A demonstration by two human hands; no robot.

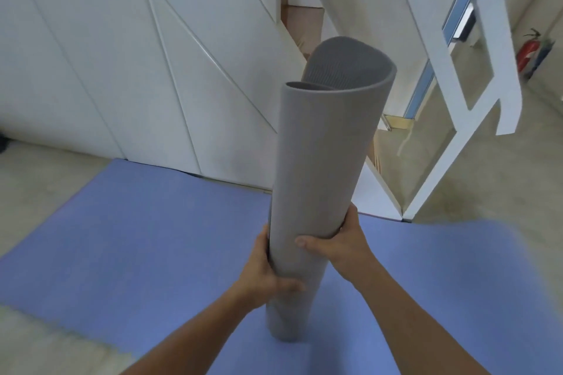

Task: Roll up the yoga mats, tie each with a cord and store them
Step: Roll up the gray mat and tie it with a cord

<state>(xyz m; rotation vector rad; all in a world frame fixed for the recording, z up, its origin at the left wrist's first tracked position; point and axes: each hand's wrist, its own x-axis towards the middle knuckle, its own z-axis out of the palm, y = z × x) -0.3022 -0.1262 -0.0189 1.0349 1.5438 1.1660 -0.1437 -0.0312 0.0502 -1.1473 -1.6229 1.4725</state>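
— What are your hands doing?
— I'm gripping the rolled grey mat (pixel 320 167) upright: left hand (pixel 265 277) curled round it low, right hand (pixel 338 246) clasping higher. Its bottom end is resting on the blue mat (pixel 137 237).

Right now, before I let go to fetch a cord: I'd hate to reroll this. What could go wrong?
1. The grey mat gapes loose at its top end and nothing ties it; freeing the left hand or the right hand may let it unroll.
2. Both hands grip low, so the tall roll could tip.
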